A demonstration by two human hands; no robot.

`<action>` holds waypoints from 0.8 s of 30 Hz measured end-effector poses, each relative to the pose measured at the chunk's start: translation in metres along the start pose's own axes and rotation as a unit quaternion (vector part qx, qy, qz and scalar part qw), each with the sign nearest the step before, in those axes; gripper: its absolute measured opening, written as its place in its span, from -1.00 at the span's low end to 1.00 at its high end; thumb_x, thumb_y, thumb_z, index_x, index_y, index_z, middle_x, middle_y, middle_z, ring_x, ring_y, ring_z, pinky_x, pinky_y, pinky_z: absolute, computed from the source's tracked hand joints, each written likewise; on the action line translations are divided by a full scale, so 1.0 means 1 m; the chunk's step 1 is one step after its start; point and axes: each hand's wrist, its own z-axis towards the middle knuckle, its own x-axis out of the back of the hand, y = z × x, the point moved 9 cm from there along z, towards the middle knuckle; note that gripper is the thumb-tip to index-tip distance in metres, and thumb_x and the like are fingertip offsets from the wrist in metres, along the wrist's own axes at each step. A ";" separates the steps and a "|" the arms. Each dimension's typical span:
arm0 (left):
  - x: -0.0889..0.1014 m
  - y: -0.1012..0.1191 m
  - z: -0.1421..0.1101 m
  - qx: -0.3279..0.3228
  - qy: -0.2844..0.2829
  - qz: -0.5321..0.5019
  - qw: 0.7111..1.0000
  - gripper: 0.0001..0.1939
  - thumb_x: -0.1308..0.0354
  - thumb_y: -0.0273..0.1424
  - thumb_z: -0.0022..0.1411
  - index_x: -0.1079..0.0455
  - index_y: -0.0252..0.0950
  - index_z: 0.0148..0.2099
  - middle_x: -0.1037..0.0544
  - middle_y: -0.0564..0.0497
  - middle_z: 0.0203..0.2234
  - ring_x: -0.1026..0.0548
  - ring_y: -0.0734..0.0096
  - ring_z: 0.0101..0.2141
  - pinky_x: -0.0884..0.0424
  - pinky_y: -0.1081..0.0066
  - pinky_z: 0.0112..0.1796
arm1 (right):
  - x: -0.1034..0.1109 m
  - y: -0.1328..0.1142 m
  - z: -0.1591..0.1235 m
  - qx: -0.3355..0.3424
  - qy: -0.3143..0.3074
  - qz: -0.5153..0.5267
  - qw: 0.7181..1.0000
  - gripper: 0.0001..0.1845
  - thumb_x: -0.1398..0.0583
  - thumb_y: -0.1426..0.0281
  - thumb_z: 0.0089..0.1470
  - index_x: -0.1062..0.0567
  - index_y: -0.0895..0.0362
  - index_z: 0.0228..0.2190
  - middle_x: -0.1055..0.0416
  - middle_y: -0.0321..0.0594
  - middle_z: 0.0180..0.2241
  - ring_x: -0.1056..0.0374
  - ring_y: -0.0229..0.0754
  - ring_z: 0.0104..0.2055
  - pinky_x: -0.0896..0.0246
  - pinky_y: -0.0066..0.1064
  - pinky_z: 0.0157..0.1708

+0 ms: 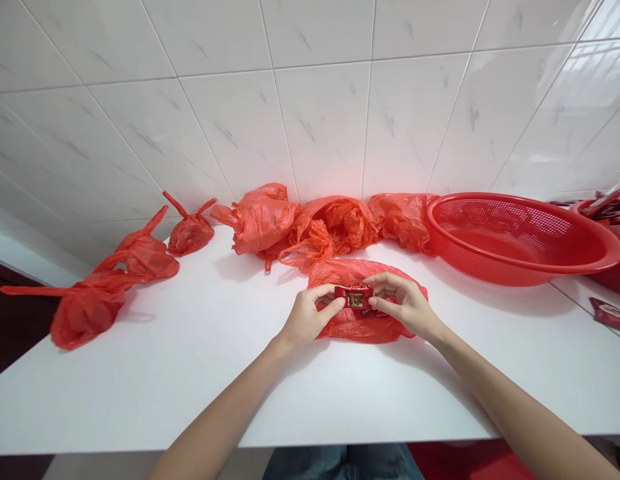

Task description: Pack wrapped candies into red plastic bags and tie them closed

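Note:
My left hand (310,313) and my right hand (403,301) pinch the two ends of a small red wrapped packet (355,295) between thumbs and fingers. They hold it just above a flattened red plastic bag (363,323) lying on the white counter (190,373). Both hands are closed on the packet.
Several tied red plastic bags (140,257) lie at the left, and loose crumpled red bags (335,223) sit along the tiled wall. A red mesh basket (520,237) stands at the right, with a second red bowl of packets (613,220) behind it. One loose packet (610,313) lies at the far right.

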 end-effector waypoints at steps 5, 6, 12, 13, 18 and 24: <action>0.013 -0.003 0.000 -0.020 0.053 0.150 0.987 -0.63 -0.16 -0.41 0.23 -0.49 -0.28 0.08 -0.65 -0.11 -0.15 -0.60 0.21 -0.17 -0.50 0.18 -0.03 | 0.014 -0.008 0.000 0.053 0.066 -0.130 0.988 -0.74 -0.24 0.21 0.15 -0.50 0.03 -0.13 -0.57 -0.18 -0.21 -0.50 -0.03 -0.19 -0.46 -0.15 -0.13; 0.013 -0.002 0.000 -0.026 0.048 0.188 0.981 -0.64 -0.15 -0.41 0.25 -0.49 -0.28 0.09 -0.63 -0.13 -0.10 -0.59 0.18 -0.13 -0.47 0.14 0.01 | 0.017 -0.010 -0.001 0.065 0.077 -0.175 0.979 -0.76 -0.21 0.24 0.17 -0.50 0.02 -0.13 -0.57 -0.18 -0.20 -0.50 -0.03 -0.17 -0.44 -0.13 -0.10; 0.007 -0.008 -0.001 -0.011 -0.014 0.375 0.927 -0.53 -0.22 -0.47 0.14 -0.47 -0.25 0.13 -0.48 -0.19 0.08 -0.45 -0.04 0.09 -0.34 -0.03 0.14 | 0.021 -0.012 0.001 0.116 0.044 -0.421 0.899 -0.75 -0.21 0.37 0.10 -0.56 0.03 -0.15 -0.51 -0.02 -0.05 -0.37 0.16 0.07 -0.16 0.15 0.15; 0.007 -0.009 -0.001 -0.005 -0.018 0.393 0.919 -0.50 -0.21 -0.50 0.12 -0.46 -0.24 0.14 -0.45 -0.19 0.11 -0.42 -0.06 0.12 -0.31 -0.04 0.16 | 0.022 -0.008 0.002 0.100 0.023 -0.444 0.890 -0.77 -0.23 0.38 0.08 -0.58 0.04 -0.18 -0.48 0.00 0.02 -0.32 0.20 0.13 -0.08 0.21 0.19; 0.013 -0.012 -0.002 -0.006 0.004 0.428 0.904 -0.33 -0.05 -0.68 0.09 -0.35 -0.24 0.26 -0.27 -0.26 0.26 -0.29 -0.08 0.24 -0.23 -0.08 0.21 | 0.034 0.005 0.000 0.027 -0.053 -0.446 0.893 -0.80 -0.20 0.44 0.07 -0.65 0.03 -0.33 -0.35 -0.06 0.19 -0.27 0.23 0.20 -0.15 0.19 0.18; 0.019 -0.004 -0.001 -0.052 0.035 0.441 0.895 -0.49 0.06 -0.76 0.03 -0.57 -0.23 -0.16 -0.35 -0.19 0.23 -0.32 -0.05 0.22 -0.24 -0.15 0.20 | 0.047 0.009 0.000 0.024 -0.057 -0.475 0.878 -0.56 -0.06 0.63 0.00 -0.67 0.05 -0.34 -0.35 -0.06 0.20 -0.31 0.17 0.21 -0.27 0.03 0.14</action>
